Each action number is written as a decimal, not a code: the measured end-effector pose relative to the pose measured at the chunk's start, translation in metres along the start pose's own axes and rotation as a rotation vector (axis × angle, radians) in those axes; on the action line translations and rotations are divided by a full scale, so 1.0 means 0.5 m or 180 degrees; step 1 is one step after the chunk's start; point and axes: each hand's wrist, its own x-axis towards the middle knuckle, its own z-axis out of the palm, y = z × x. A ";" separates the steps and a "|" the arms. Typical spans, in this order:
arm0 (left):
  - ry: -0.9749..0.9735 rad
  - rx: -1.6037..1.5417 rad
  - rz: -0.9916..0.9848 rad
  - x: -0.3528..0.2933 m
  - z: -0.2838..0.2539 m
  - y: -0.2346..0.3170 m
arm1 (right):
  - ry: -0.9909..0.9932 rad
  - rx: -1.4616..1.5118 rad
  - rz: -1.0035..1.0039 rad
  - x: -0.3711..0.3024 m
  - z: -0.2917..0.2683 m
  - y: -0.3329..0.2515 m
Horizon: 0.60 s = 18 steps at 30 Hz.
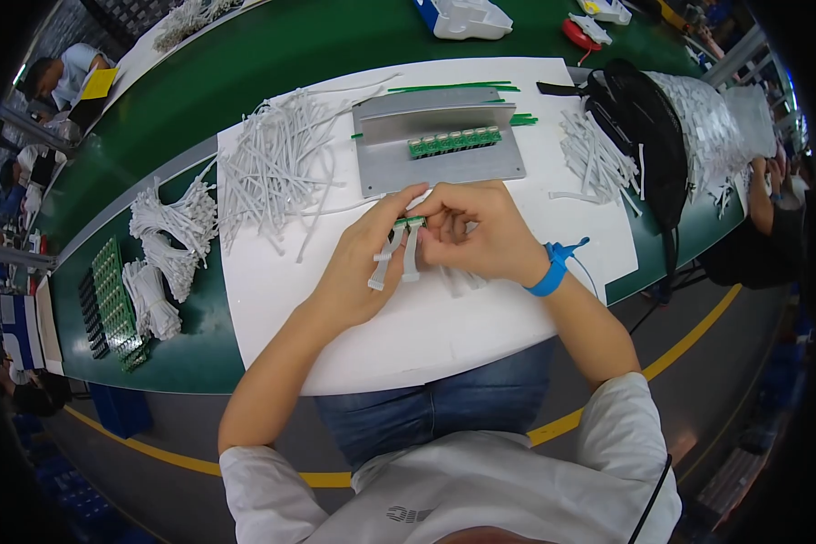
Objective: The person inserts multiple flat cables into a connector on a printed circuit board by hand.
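My left hand (364, 258) is closed around the left end of a narrow green circuit board strip (403, 222) above the white work sheet. Short white ribbon cables hang down from the strip, one cable (412, 256) near my right thumb. With fingers and thumb pinched, my right hand (482, 234) grips the strip's right end, which its fingers partly hide. Just beyond both hands lies a grey metal fixture (385, 172) with an upright plate. On its base rests another green board strip (454, 142) with a row of components.
Loose white cables (276, 163) are heaped at left, more cables (596, 159) at right. Tied cable bundles (172, 227), green board panels (116, 299) and black strips (91, 313) lie far left. A black bag (644, 136) sits at right. A blue strap (551, 270) circles my right wrist.
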 end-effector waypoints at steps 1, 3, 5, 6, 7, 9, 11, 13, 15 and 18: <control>0.0000 0.0008 0.0000 0.001 -0.002 0.002 | 0.0034 0.0108 0.0025 -0.001 0.005 0.001; -0.0008 0.0229 0.0154 0.003 -0.007 0.006 | 0.0077 0.0070 -0.0079 -0.001 0.012 0.002; -0.0038 0.0165 0.0119 0.008 -0.007 0.014 | 0.0143 0.0011 -0.0169 -0.001 0.014 0.003; -0.0062 0.0097 0.0083 0.010 -0.007 0.018 | 0.0211 -0.0006 -0.0193 -0.002 0.013 0.001; -0.0093 0.0089 0.0115 0.011 -0.005 0.019 | 0.0293 -0.0034 -0.0212 -0.006 0.011 -0.001; 0.0037 0.0180 0.0091 0.012 0.002 0.020 | 0.0386 0.0082 -0.0308 -0.008 0.021 0.005; 0.0057 0.0310 -0.0051 0.015 0.016 0.013 | 0.0554 -0.0020 -0.0510 -0.018 0.012 0.014; 0.0256 0.0637 -0.0163 0.003 0.014 0.009 | 0.0394 -0.0129 -0.0622 -0.006 0.024 0.024; 0.0166 -0.0027 -0.0634 -0.004 0.015 0.006 | 0.0358 -0.0140 -0.0843 0.002 0.024 0.040; 0.0563 -0.0206 -0.0643 -0.008 0.003 0.004 | 0.0392 -0.0421 -0.0733 -0.007 -0.017 0.032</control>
